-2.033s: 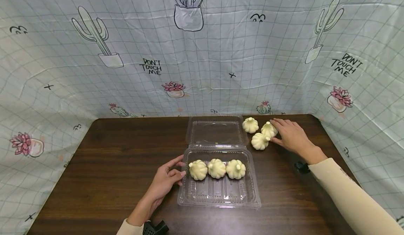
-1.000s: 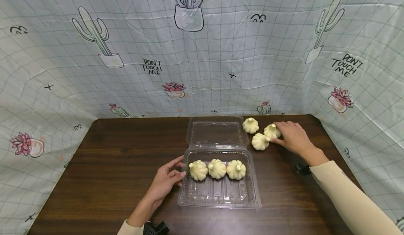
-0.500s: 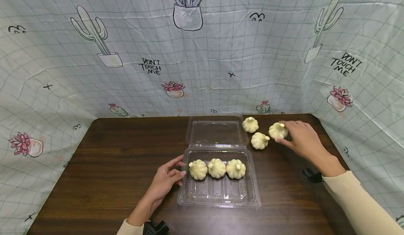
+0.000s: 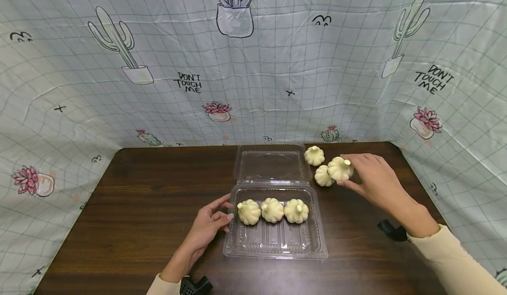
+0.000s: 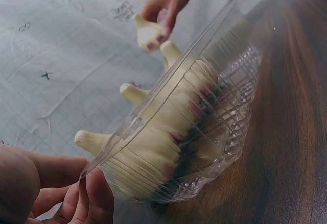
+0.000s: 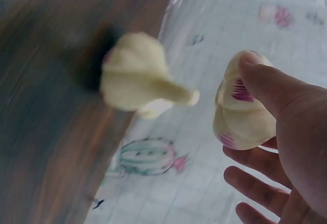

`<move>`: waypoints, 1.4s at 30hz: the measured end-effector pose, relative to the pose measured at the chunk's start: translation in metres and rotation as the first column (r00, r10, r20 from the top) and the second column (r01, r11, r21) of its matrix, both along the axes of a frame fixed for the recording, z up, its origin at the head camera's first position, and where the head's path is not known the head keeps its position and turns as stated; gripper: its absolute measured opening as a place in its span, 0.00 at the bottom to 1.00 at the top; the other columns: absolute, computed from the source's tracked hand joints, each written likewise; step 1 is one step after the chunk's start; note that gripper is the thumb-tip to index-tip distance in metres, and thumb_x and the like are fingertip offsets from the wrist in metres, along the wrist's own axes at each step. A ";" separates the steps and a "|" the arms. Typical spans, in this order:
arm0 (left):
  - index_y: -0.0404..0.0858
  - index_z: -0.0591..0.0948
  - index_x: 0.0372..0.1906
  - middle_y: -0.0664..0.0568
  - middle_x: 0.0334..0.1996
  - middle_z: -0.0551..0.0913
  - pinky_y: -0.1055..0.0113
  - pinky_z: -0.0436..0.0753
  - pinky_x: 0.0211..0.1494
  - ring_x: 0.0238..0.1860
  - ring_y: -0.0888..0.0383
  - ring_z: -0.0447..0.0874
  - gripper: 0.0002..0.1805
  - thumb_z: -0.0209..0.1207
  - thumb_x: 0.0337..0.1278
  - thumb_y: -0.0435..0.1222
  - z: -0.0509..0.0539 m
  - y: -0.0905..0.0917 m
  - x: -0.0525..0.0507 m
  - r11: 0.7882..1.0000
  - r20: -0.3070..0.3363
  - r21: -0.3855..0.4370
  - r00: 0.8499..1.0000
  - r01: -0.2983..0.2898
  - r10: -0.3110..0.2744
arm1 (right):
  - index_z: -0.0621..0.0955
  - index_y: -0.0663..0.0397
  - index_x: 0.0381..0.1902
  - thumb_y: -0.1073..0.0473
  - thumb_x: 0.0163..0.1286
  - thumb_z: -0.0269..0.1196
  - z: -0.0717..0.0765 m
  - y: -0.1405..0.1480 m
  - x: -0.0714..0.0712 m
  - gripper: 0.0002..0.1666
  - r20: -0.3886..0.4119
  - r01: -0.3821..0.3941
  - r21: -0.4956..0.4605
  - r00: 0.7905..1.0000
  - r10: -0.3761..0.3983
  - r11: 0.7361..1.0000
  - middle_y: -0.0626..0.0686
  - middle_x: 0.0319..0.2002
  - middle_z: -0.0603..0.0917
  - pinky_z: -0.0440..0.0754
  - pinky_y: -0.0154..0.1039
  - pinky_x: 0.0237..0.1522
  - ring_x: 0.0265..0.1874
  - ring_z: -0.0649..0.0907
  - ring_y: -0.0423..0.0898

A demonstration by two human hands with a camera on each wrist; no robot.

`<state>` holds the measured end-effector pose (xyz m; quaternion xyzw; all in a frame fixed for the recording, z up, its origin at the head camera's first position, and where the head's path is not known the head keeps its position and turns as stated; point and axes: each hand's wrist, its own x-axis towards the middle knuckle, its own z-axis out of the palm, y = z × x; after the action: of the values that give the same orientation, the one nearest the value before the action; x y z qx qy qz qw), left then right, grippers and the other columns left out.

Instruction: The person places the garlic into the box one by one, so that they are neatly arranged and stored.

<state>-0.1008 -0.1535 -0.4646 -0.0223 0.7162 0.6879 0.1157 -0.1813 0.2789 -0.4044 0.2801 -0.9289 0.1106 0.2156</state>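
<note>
A hinged clear plastic box (image 4: 277, 244) lies unfolded on the table, with three garlic bulbs (image 4: 272, 210) in a row inside its base. My left hand (image 4: 207, 222) pinches the box's left rim between thumb and fingers, as the left wrist view shows close up. Off to the right, my right hand (image 4: 374, 178) holds a garlic bulb (image 6: 244, 101) between thumb and fingertips, raised off the table. Just left of it lies another garlic bulb (image 4: 323, 177), partly covered by the held one in the head view. One more bulb (image 4: 314, 156) sits beside the box's lid.
The transparent lid (image 4: 272, 165) lies flat behind the base, near the back edge of the dark wooden table (image 4: 166, 189). A patterned curtain (image 4: 253, 75) hangs behind and along both sides. Both wrists wear black devices (image 4: 196, 285).
My right hand has drawn a garlic bulb rightward from the others, then lifted it and brought it back left. My left hand has stayed at the box rim.
</note>
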 end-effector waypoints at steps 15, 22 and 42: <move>0.29 0.69 0.77 0.35 0.60 0.75 0.72 0.82 0.33 0.32 0.64 0.78 0.32 0.60 0.70 0.21 0.000 -0.001 0.000 1.000 -0.006 0.005 1.000 0.007 -0.007 | 0.82 0.59 0.61 0.44 0.50 0.81 0.000 -0.054 0.028 0.44 -0.081 -0.226 0.049 0.970 0.229 0.973 0.55 0.51 0.88 0.80 0.56 0.57 0.50 0.85 0.57; 0.29 0.68 0.78 0.34 0.62 0.75 0.71 0.83 0.34 0.32 0.64 0.78 0.33 0.59 0.71 0.22 0.001 -0.002 0.001 1.000 -0.009 -0.006 1.000 0.020 -0.020 | 0.82 0.57 0.61 0.43 0.50 0.83 -0.004 -0.081 0.037 0.44 -0.085 -0.328 0.111 0.937 0.338 0.938 0.50 0.53 0.88 0.82 0.51 0.58 0.52 0.85 0.53; 0.28 0.67 0.78 0.34 0.62 0.74 0.71 0.83 0.35 0.31 0.65 0.78 0.33 0.60 0.72 0.23 0.001 -0.003 0.000 0.999 -0.006 0.001 0.999 0.033 -0.033 | 0.82 0.53 0.63 0.36 0.55 0.78 -0.007 -0.138 0.043 0.43 -0.035 -0.493 0.246 0.856 0.516 0.835 0.48 0.56 0.86 0.80 0.46 0.60 0.54 0.83 0.49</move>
<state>-0.1005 -0.1561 -0.4633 -0.0085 0.7164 0.6864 0.1249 -0.1387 0.1413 -0.4116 0.5432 -0.8164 0.0421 0.1914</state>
